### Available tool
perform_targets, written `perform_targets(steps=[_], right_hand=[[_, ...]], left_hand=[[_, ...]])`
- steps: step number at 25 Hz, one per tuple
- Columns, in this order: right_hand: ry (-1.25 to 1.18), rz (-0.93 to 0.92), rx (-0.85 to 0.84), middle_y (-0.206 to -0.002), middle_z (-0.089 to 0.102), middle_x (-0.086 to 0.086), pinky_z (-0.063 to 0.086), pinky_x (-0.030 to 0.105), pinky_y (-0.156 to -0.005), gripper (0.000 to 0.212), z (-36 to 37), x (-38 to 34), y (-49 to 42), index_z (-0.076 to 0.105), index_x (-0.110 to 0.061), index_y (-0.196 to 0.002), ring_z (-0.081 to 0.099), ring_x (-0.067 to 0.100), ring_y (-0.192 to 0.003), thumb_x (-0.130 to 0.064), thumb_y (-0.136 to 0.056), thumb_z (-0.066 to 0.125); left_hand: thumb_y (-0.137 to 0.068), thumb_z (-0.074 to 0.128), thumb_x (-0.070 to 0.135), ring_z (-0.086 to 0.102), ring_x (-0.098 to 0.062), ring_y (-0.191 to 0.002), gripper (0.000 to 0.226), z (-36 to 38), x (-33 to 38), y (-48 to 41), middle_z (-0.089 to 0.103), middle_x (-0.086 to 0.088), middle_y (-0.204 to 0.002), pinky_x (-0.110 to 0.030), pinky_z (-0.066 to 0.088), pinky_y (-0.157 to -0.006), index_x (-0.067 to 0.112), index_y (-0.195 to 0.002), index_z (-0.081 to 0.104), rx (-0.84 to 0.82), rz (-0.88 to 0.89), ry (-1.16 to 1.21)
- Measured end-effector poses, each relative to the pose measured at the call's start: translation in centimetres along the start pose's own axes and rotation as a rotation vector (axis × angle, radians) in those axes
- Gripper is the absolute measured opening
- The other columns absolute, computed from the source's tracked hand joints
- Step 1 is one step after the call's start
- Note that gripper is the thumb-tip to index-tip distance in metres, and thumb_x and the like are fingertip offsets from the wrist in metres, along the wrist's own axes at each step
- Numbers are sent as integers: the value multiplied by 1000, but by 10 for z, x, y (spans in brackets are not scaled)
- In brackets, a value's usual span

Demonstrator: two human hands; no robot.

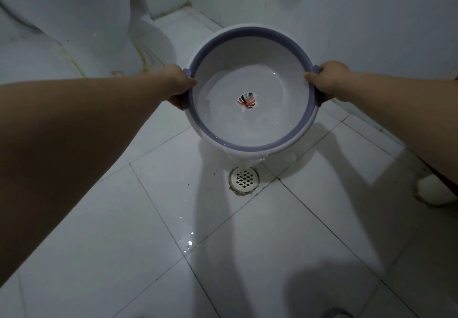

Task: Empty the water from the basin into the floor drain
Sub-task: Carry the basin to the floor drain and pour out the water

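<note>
A round white basin (250, 55) with a purple rim is held above the tiled floor, tilted toward me. My left hand (177, 83) grips its left handle and my right hand (327, 79) grips its right handle. Water lies pooled in the lower part of the basin, around a small coloured motif (246, 100) on its bottom. A thin sheet of water (244, 162) spills over the near rim. It falls onto the round white floor drain (244, 177) directly below, whose grate has diamond-shaped holes.
A white toilet base (67, 12) stands at the far left. White tiled walls meet behind the basin. A small wet patch (188, 242) glistens on the floor tiles near me. A white object (433, 190) sits at the right edge by the wall.
</note>
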State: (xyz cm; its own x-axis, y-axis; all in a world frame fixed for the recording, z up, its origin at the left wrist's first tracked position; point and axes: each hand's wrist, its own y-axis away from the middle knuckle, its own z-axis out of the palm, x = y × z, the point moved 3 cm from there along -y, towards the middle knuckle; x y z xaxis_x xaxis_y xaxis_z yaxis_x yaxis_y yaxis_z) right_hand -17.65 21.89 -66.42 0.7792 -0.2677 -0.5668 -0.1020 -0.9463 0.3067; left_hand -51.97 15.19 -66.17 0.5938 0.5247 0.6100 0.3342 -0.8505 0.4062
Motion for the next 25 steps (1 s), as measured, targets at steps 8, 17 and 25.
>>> perform_targets(steps=[8, 17, 25], right_hand=[[-19, 3, -15, -85, 65, 21, 49, 32, -48, 50, 1, -1, 0, 51, 4, -125, 62, 29, -55, -37, -96, 53], [-40, -18, -33, -106, 66, 26, 54, 39, -66, 48, 3, 0, -1, 52, 3, -125, 65, 36, -72, -35, -95, 54], [-55, -13, -43, -107, 65, 26, 56, 41, -69, 48, 5, 1, 2, 50, 2, -127, 66, 37, -76, -35, -96, 53]], left_hand=[[-95, 57, 28, 66, -30, -59, 44, 1, 0, -1, 63, -17, -81, -44, 59, -62, -3, -125, 52, 7, 13, 15], [-96, 58, 26, 67, -28, -60, 43, 0, 0, 4, 62, -14, -79, -40, 61, -53, -2, -127, 52, 1, -2, 0], [-96, 57, 25, 66, -33, -64, 42, 2, -1, 2, 64, -20, -94, -47, 60, -72, -2, -128, 51, 8, 8, 29]])
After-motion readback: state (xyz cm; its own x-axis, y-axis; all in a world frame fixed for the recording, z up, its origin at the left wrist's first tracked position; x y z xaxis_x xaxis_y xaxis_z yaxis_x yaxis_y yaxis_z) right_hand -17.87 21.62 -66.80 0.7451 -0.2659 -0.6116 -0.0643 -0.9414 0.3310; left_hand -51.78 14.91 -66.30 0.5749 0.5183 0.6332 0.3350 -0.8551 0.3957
